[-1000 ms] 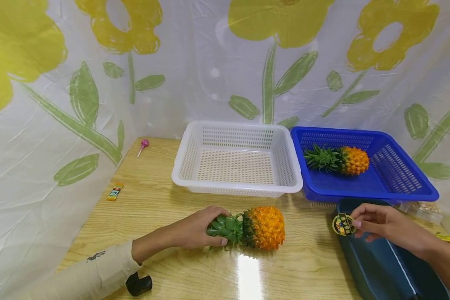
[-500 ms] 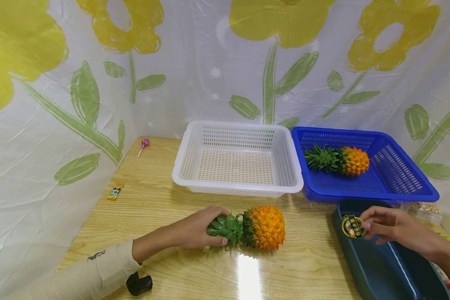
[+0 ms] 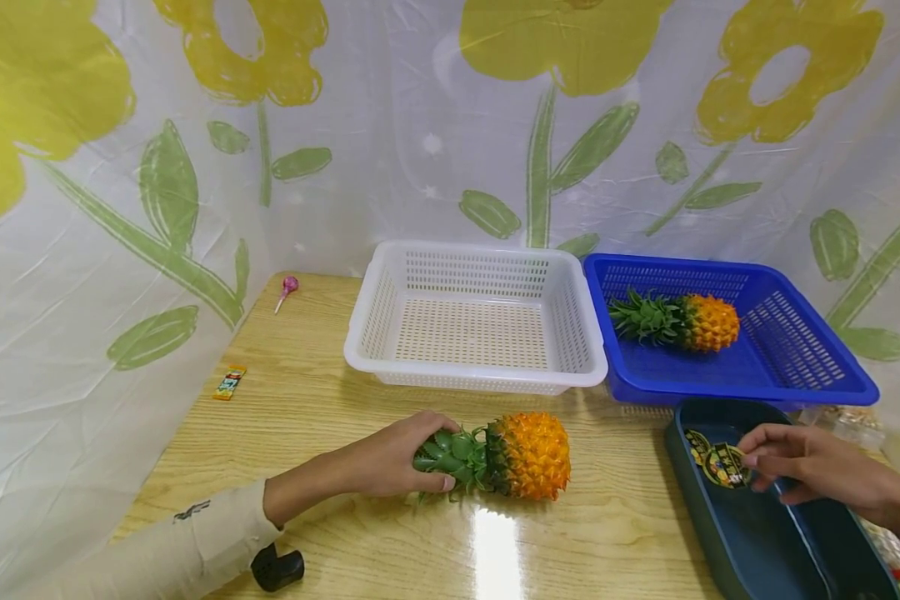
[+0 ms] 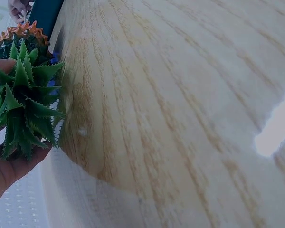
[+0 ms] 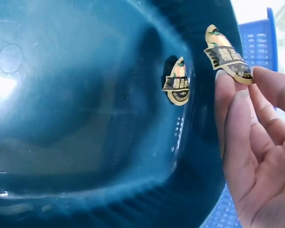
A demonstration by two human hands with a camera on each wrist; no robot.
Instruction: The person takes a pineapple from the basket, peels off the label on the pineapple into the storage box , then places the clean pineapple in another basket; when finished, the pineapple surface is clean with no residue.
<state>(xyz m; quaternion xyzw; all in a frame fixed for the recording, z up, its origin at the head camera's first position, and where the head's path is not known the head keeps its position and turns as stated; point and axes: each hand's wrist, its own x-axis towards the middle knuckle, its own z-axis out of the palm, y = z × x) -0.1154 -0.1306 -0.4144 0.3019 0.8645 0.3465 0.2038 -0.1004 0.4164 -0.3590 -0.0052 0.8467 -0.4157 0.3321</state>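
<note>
My left hand (image 3: 393,457) grips the green leafy crown of a small orange pineapple (image 3: 531,456) lying on its side on the table. In the left wrist view, thumb and fingers hold the spiky leaves (image 4: 26,102) from both sides. Over the dark teal basin (image 3: 757,542), my right hand (image 3: 817,467) pinches the edge of a round black-and-gold fruit sticker (image 5: 226,56) between thumb and fingers. A similar sticker (image 5: 178,83) lies inside the basin near its end wall. The head view shows the two stickers overlapping.
A white plastic basket (image 3: 468,379) stands at the back centre. Beside it, a blue basket (image 3: 742,387) holds another pineapple (image 3: 708,322). On the left lie a lollipop (image 3: 289,286), a small wrapped candy (image 3: 229,383) and a black object (image 3: 277,569). Packets lie at the right.
My right hand has moved right with the sticker, from the basin's left edge to over its inside. The sticker lying in the basin has come into view. My left hand stays on the pineapple.
</note>
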